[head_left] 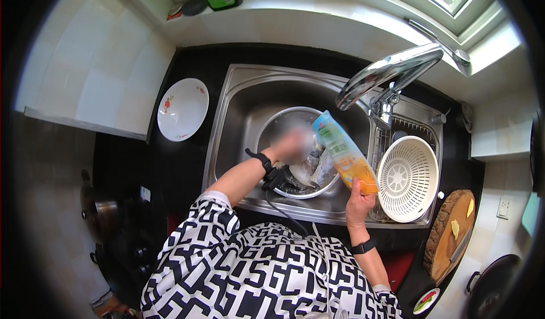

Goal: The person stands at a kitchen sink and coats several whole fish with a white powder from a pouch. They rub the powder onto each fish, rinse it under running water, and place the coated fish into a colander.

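A round metal bowl (pixel 268 125) sits in the steel sink, holding what look like pieces of raw fish (pixel 308 170). Over the bowl's left part is my left hand (pixel 294 145); it is blurred, so its fingers and anything in them cannot be made out. My right hand (pixel 361 199) grips the lower end of a blue and orange plastic food packet (pixel 342 153). The packet slants up to the left across the bowl's right rim. A wristband is on each of my wrists.
A chrome faucet (pixel 389 74) arches over the sink's right side. Beside it, a white plastic colander (pixel 408 178) rests over a wire rack. Farther right, a wooden chopping board (pixel 447 238) bears a knife and yellowish slices. A white bowl (pixel 183 110) stands left of the sink.
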A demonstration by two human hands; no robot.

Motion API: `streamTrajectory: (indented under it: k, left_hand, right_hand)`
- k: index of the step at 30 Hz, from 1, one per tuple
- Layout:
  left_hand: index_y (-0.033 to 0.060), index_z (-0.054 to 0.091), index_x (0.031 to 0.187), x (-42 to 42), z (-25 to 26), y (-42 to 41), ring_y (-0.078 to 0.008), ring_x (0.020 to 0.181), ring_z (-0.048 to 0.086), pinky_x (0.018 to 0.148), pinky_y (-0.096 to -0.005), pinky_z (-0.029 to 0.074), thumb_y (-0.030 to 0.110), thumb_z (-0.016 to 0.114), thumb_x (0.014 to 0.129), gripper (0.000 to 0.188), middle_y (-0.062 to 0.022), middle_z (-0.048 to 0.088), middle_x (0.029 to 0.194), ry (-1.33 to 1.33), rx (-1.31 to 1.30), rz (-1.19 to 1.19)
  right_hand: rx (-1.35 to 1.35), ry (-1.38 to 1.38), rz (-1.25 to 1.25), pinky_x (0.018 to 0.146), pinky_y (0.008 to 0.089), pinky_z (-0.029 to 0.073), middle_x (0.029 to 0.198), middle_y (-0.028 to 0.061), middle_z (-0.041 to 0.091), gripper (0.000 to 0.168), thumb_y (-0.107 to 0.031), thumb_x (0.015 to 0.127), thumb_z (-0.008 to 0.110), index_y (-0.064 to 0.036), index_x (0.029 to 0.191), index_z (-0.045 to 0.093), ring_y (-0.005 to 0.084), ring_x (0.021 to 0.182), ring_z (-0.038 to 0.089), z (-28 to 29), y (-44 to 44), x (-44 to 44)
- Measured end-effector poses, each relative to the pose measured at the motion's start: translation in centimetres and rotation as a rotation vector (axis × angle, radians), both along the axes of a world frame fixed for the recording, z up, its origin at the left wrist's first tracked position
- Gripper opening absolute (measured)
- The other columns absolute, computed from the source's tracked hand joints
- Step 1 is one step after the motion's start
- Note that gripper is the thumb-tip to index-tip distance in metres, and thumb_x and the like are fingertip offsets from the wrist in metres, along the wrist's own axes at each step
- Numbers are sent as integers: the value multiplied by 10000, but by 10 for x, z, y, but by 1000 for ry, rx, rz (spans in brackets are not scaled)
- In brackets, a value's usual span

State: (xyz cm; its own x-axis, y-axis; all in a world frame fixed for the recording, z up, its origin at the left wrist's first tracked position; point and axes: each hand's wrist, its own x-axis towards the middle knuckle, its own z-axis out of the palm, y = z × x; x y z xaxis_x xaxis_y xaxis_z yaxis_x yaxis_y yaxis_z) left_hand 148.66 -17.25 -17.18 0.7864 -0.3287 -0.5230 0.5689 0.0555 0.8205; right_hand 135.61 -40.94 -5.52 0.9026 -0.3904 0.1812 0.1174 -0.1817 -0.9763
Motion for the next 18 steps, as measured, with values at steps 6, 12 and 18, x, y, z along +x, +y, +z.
streamTrajectory:
  k: [6,12,18]
  left_hand:
    - [69,527,1199,1,-24,2,-146,852,577,656,-296,504,33,597,835,373,-58,597,982,-1,83,-20]
    - [139,539,1256,-6,-14,-1,-127,720,570,537,-284,494,48,617,828,444,-47,615,1004,-518,264,-143]
    - [97,640,1122,-4,7,-1,-105,606,546,522,-274,472,133,595,874,254,-40,638,809,-13,17,52]
  right_hand:
    - [-88,43,140,746,265,472,931,82,664,191,-92,875,627,31,1021,611,129,831,610,3,3,12]
    - [-165,51,54,727,274,475,911,90,663,200,-114,877,630,19,1024,606,148,804,613,-1,-3,11]
    - [-124,136,74,712,288,481,913,102,662,211,-116,863,639,20,1020,605,150,792,616,-11,-12,7]
